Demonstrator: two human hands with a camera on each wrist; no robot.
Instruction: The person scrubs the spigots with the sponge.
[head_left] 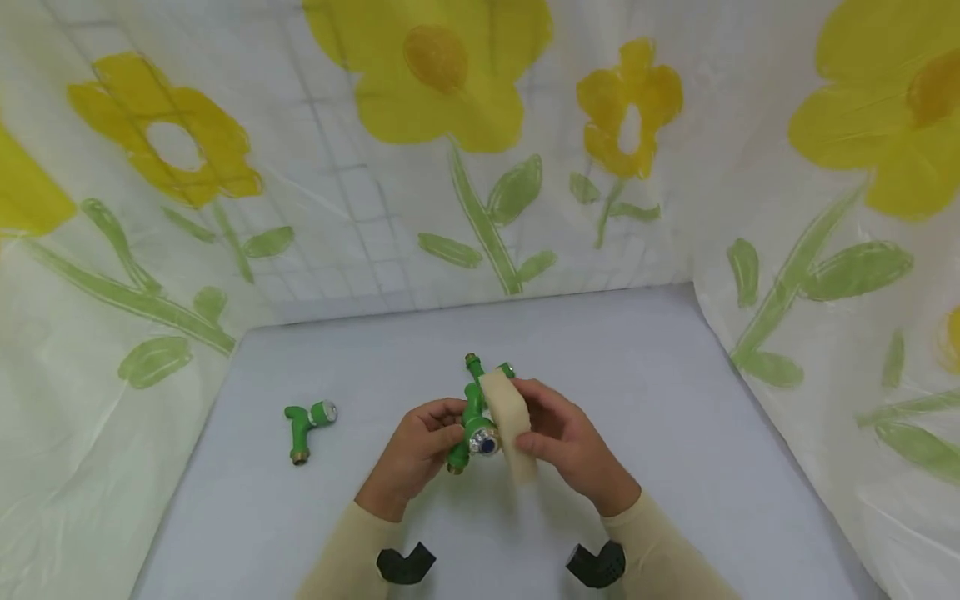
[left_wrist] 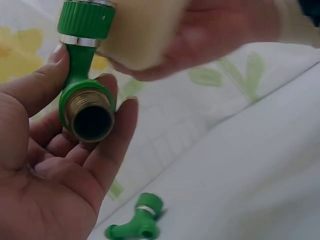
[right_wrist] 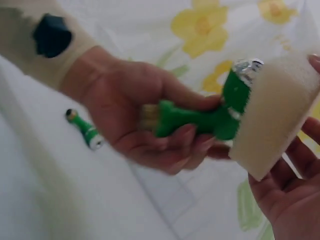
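Observation:
My left hand [head_left: 422, 446] grips a green water tap [head_left: 472, 408] by its body, between thumb and fingers. The tap has a brass threaded end, pointing at the camera in the left wrist view, and a ribbed green knob [left_wrist: 86, 21] with a silvery cap. Across from it, my right hand [head_left: 564, 437] holds a thick beige sponge [head_left: 508, 412] with the thumb on one side and the fingers on the other. The sponge [right_wrist: 275, 112] stands right at the knob end of the tap and hides part of it in the right wrist view.
A second green tap [head_left: 302, 432] lies on the white table [head_left: 360, 358] to the left. Another green tap [head_left: 473, 363] lies just beyond my hands, partly hidden by the sponge. A white curtain [head_left: 337, 242] painted with yellow flowers hangs around the back and sides.

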